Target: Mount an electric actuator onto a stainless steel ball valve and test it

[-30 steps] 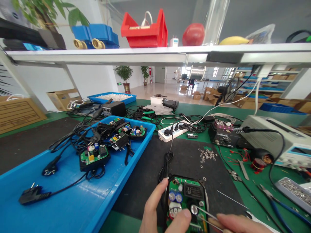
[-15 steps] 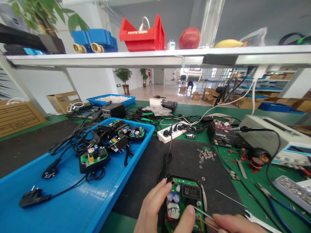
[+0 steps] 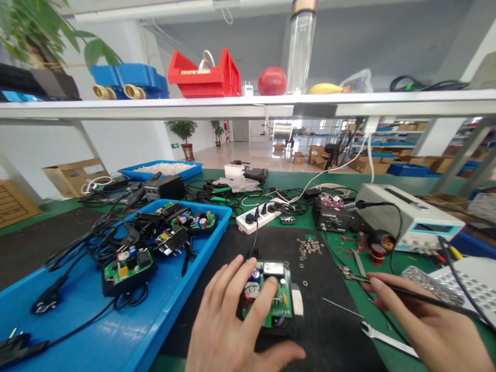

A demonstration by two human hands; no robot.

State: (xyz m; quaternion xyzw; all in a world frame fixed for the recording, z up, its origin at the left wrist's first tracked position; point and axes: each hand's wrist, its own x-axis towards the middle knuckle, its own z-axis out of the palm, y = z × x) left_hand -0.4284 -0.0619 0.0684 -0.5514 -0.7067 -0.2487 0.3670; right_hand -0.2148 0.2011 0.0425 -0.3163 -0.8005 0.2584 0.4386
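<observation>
My left hand (image 3: 232, 315) lies over a green circuit board (image 3: 282, 299) in a black case, its fingers spread across the board's left part. The index fingertip touches near a white-topped component, and the thumb stretches out in front of the case. On the board are capacitors, a round white part and small wires, partly hidden by my fingers. At the right, my right hand (image 3: 430, 320) is closed round dark tweezers (image 3: 411, 293), their tips pointing left beside small metal pieces. A thin metal rod (image 3: 343, 307) and an open-ended wrench (image 3: 387, 338) lie between the hands.
Left stands a blue tray (image 3: 186, 305) with several cabled boards. Behind the case are a power strip (image 3: 258, 219) and loose washers (image 3: 310, 245). A soldering station (image 3: 331, 219) and a bench power supply (image 3: 411, 217) stand right. A shelf (image 3: 232, 106) crosses above.
My right hand has moved away from the board to the right with the tweezers. My left hand now lies flatter across the board, and the case has turned slightly. The view has shifted right.
</observation>
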